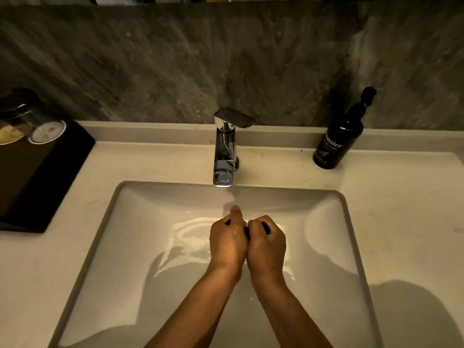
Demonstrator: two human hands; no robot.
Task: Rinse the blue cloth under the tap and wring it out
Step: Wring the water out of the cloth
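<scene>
Chrome tap (226,156) stands at the back edge of the pale rectangular sink (140,247), with a dark hand-wash bottle (339,139) on the counter to its right and a black tray (47,177) bearing upturned glasses (46,131) well off to the left. Both fists are clenched side by side over the wet basin in front of the spout, left hand (227,243) touching right hand (267,244), gripping the blue cloth (265,227), of which only small bits show between the fingers. Bare basin lies open on every side of the hands, its walls well apart from them.
</scene>
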